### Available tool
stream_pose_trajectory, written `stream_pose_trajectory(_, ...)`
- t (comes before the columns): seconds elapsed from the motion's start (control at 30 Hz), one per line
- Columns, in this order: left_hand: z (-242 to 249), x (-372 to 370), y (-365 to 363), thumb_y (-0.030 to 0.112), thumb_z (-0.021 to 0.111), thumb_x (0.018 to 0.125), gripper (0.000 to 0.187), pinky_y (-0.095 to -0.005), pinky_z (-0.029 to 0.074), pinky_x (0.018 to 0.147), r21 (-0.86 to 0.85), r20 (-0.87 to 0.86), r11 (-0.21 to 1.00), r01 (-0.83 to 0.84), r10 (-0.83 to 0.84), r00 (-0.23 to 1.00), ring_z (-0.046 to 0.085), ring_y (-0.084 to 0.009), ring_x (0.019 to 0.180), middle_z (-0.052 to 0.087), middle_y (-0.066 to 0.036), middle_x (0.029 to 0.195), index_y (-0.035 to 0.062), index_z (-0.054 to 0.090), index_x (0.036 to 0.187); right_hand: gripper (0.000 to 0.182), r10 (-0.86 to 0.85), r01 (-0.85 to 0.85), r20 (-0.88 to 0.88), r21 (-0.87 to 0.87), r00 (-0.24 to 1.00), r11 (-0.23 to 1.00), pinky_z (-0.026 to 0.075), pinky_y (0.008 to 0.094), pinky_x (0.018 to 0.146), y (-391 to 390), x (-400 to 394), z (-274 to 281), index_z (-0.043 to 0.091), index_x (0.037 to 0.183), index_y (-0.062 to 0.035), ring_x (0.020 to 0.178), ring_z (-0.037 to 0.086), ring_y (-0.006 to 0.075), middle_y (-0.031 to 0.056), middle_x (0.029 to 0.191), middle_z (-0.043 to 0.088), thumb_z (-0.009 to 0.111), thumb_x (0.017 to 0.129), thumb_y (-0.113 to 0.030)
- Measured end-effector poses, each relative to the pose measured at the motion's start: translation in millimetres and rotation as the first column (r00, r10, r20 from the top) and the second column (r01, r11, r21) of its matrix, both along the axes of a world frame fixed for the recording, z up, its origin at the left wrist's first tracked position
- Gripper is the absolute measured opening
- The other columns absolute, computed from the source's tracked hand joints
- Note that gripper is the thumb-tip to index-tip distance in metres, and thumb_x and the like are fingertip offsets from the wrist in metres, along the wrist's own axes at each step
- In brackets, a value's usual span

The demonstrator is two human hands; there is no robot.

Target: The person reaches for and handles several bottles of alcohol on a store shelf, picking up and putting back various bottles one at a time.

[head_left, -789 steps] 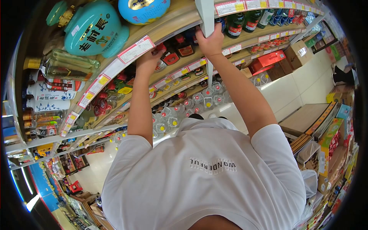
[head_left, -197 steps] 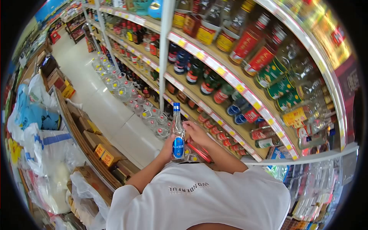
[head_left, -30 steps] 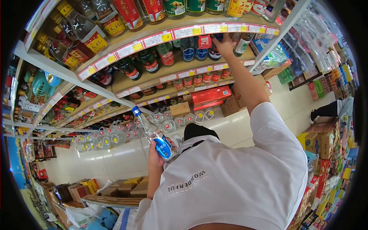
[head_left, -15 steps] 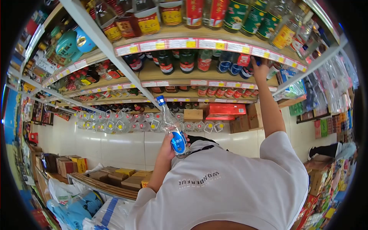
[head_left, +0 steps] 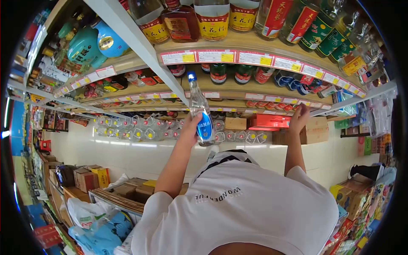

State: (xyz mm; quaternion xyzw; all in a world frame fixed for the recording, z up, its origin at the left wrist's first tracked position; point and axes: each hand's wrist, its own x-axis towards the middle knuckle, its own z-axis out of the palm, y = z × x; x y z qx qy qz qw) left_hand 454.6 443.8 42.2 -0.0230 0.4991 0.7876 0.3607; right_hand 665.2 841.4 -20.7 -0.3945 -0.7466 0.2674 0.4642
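My left hand [head_left: 189,126] is wrapped round a clear glass bottle [head_left: 196,97] with a blue cap and a blue oval label. The bottle leans slightly, cap up, in front of the shelf's left upright. Away from the shelf, my right hand [head_left: 299,119] is in the air, its fingers loosely bent and apart, and nothing shows in it. Behind and above it, blue-labelled bottles [head_left: 293,83] stand on the middle shelf [head_left: 255,90], beside green bottles [head_left: 243,74] with red labels.
Clear liquor bottles with yellow labels [head_left: 211,26] line the upper shelf, above a strip of price tags [head_left: 250,58]. Large clear jugs [head_left: 148,132] and a red box [head_left: 270,120] are low down at the shelf foot. Cardboard boxes [head_left: 87,178] and plastic bags [head_left: 100,233] lie behind on the left.
My right hand has come down from the bottles on the middle shelf. My left hand has raised the bottle up and slightly right. The view has shifted closer to the shelf.
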Motion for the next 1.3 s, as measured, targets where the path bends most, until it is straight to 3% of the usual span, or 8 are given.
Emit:
stream_pose_trajectory(0.07,2,-38,7,0.025,0.067,0.09,0.046,-0.0337,0.057,0.071,-0.095,-0.022,0.995,0.008,-0.01,1.0,0.065,-0.0174,0.085,0.062,-0.008,0.102,0.0057,0.048,0.127,0.023,0.017,-0.005,0.072,-0.161,0.997,0.987,0.05,0.0357,0.086,-30,5,-16,0.059,0.112,0.0023,0.097,0.065,0.0251,0.0167,0.102,0.068,0.054,0.097,-0.013)
stream_pose_trajectory(0.27,11,-86,35,0.015,0.072,0.085,0.056,-0.0335,0.056,0.073,-0.005,-0.06,1.0,0.019,-0.019,0.998,0.063,-0.0173,0.09,0.06,-0.009,0.109,0.0058,0.042,0.132,0.02,0.04,0.007,0.202,-0.227,0.979,0.974,0.05,0.0343,0.07,-71,21,-40,0.062,0.098,0.0008,0.076,0.065,0.0223,0.0139,0.084,0.067,0.054,0.097,-0.018)
stream_pose_trajectory(0.43,21,-110,58,0.011,0.077,0.079,0.063,-0.0333,0.046,0.093,-0.068,-0.257,0.995,-0.07,0.05,0.965,0.058,-0.0196,0.106,0.058,-0.01,0.118,0.003,0.042,0.131,0.017,0.093,-0.011,0.235,-0.328,0.968,0.945,0.05,0.0316,0.07,-87,40,-57,0.058,0.098,0.0006,0.074,0.064,0.0195,0.0119,0.082,0.067,0.052,0.098,-0.016)
stream_pose_trajectory(0.53,14,-129,67,0.008,0.077,0.078,0.063,-0.0321,0.045,0.095,-0.101,-0.491,0.987,-0.123,0.058,0.869,0.058,-0.0193,0.107,0.058,-0.01,0.119,0.0006,0.042,0.13,0.017,0.09,0.002,0.226,-0.378,0.97,0.926,0.051,0.0321,0.07,-99,52,-62,0.058,0.097,0.0011,0.076,0.065,0.0192,0.0121,0.082,0.067,0.052,0.097,-0.015)
stream_pose_trajectory(0.93,1,-149,87,0.018,0.085,0.071,0.055,-0.0338,0.042,0.096,-0.203,-0.824,0.909,-0.363,0.042,0.566,0.059,-0.0232,0.102,0.065,-0.013,0.114,-0.0037,0.06,0.115,0.016,0.084,0.012,0.128,-0.613,0.988,0.79,0.051,0.0268,0.07,-138,114,-70,0.058,0.098,0.0022,0.074,0.064,0.0144,0.0093,0.083,0.066,0.049,0.099,-0.011)
stream_pose_trajectory(1.17,-7,-152,92,0.012,0.083,0.075,0.055,-0.0326,0.042,0.096,-0.046,-0.669,0.961,-0.272,0.173,0.723,0.059,-0.0231,0.102,0.065,-0.013,0.113,-0.0037,0.056,0.12,0.017,-0.029,0.064,0.063,-0.666,0.998,0.743,0.052,0.0276,0.069,-131,142,-70,0.059,0.098,0.0027,0.073,0.065,0.0155,0.0104,0.081,0.067,0.049,0.098,-0.012)
stream_pose_trajectory(1.27,-2,-142,89,0.001,0.078,0.077,0.061,-0.0327,0.041,0.098,-0.236,-0.745,0.926,-0.293,0.021,0.666,0.057,-0.0224,0.109,0.06,-0.012,0.122,-0.0039,0.048,0.13,0.017,-0.01,0.033,0.037,-0.673,0.999,0.739,0.052,0.0273,0.068,-128,142,-68,0.058,0.099,0.0023,0.073,0.065,0.015,0.0099,0.082,0.067,0.049,0.099,-0.012)
stream_pose_trajectory(1.3,-6,-141,89,0.0,0.077,0.077,0.064,-0.0328,0.039,0.1,-0.183,-0.777,0.939,-0.292,0.044,0.628,0.055,-0.0231,0.112,0.058,-0.013,0.126,-0.0036,0.045,0.133,0.017,-0.002,0.024,0.034,-0.677,0.999,0.735,0.052,0.0273,0.068,-127,141,-67,0.058,0.099,0.0022,0.073,0.065,0.0149,0.0098,0.082,0.067,0.049,0.099,-0.012)
